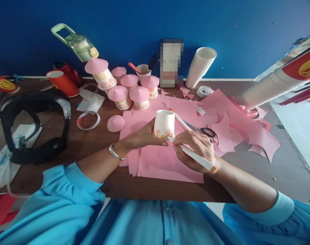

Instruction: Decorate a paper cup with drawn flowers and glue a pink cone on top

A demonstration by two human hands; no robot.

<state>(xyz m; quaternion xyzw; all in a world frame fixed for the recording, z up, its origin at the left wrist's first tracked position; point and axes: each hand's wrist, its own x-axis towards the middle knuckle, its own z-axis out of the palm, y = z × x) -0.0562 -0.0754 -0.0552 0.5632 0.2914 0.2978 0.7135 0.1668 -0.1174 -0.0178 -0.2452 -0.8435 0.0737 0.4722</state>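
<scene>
My left hand (147, 136) is closed around the lower side of a white paper cup (164, 120), its open mouth tilted up. Orange and yellow flower drawings run round the cup's lower band. In my right hand (195, 149) is a white marker (195, 157) with an orange end, its tip at the drawn band. A second white stick-like piece (182, 121) sticks out above that hand; I cannot tell whether it is gripped too. Beneath both hands lie pink paper sheets (165, 166). Black-handled scissors (207, 132) rest just beyond my right hand.
Several decorated cups with pink cone roofs (129, 80) stand at the back left, near a loose pink cone (116, 123). A tape roll (88, 120) and black headgear (35, 127) lie left. Stacked white cups (201, 68) stand behind; pink scraps (264, 139) spread right.
</scene>
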